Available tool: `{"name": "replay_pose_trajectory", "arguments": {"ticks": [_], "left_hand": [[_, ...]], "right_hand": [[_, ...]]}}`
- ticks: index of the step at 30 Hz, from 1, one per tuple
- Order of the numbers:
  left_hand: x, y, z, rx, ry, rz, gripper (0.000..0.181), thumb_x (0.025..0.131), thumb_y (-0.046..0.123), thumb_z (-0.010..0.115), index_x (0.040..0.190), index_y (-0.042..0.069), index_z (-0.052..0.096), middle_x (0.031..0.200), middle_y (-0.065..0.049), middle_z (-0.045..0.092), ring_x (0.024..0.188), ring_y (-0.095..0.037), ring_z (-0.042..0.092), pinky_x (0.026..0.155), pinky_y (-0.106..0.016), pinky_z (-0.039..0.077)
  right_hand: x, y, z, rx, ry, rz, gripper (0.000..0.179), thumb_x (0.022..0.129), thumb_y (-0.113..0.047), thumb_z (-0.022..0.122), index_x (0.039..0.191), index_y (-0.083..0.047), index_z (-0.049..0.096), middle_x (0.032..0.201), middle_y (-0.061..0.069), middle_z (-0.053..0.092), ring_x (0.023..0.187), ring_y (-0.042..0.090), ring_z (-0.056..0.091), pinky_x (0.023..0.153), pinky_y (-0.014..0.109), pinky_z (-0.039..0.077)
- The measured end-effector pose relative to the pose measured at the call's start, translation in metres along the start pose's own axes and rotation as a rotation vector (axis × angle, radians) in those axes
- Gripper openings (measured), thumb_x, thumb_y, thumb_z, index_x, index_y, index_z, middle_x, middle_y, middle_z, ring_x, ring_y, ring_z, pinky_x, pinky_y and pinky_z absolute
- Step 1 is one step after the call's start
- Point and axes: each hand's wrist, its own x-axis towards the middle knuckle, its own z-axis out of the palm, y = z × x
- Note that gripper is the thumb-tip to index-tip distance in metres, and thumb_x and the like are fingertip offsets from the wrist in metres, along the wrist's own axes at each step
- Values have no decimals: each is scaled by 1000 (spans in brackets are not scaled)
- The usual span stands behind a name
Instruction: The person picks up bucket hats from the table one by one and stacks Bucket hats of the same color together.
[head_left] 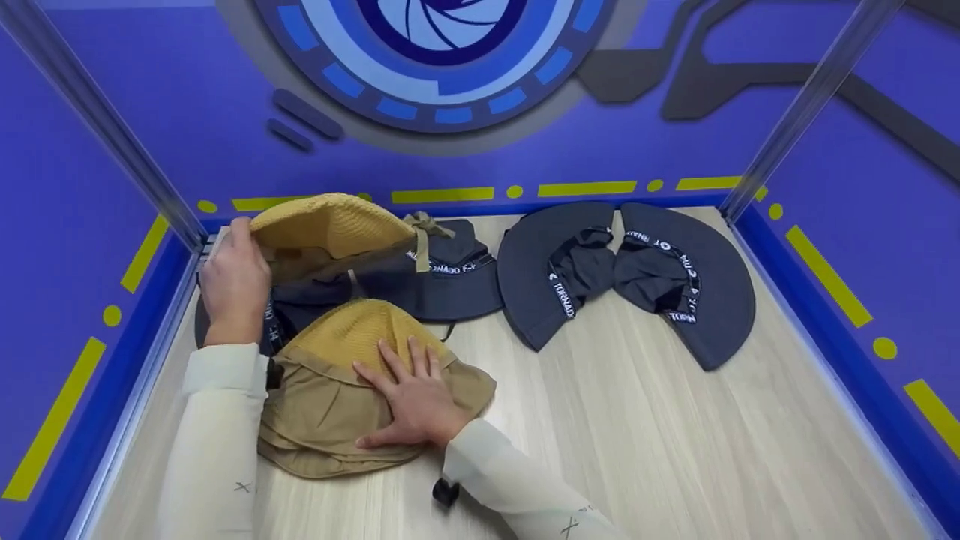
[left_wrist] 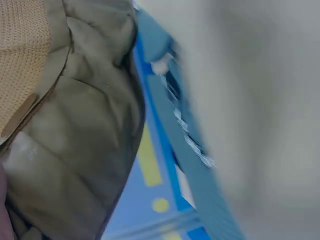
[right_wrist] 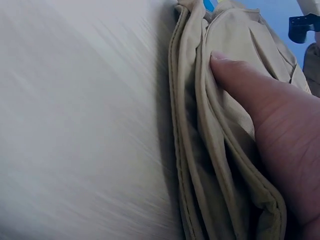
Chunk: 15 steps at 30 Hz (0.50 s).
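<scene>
My left hand (head_left: 238, 283) grips the left edge of a yellow-and-khaki sun hat (head_left: 334, 223), tilted up over dark hats at the back left. Its woven crown and khaki fabric (left_wrist: 87, 120) fill the left of the left wrist view. With fingers spread, my right hand (head_left: 421, 405) rests on another khaki sun hat with a yellow crown (head_left: 322, 397), lying on the table nearer me. Layered khaki brim edges (right_wrist: 215, 145) show beneath the thumb in the right wrist view. Part of the raised hat's brim is hidden by my left hand.
A dark hat (head_left: 457, 289) with a white-lettered band lies behind the khaki ones. Two more dark sun hats, one (head_left: 529, 259) beside the other (head_left: 724, 277), lie at the back right. Blue panels (head_left: 480, 165) with metal posts enclose the wood-grain table (head_left: 637, 450).
</scene>
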Motion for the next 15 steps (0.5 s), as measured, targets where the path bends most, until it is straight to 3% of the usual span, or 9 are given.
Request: {"name": "replay_pose_trajectory", "arguments": {"ticks": [8,15], "left_hand": [[-3,35,-12,-91,-22,29,21,110,15,43,118,-2,53,87,-29,65,71,-52,63,58,-64,45],[-3,64,-18,-164,-23,66,21,109,18,45,119,1,54,86,-29,67,72,-51,66,58,-64,47]], "right_hand": [[1,2,-5,73,-35,-33,104,79,-86,58,160,-53,2,175,0,-2,159,45,-5,125,67,6],[-1,17,-15,307,-4,-108,88,91,-69,61,162,-48,13,175,3,2,158,48,-2,125,67,4]]}}
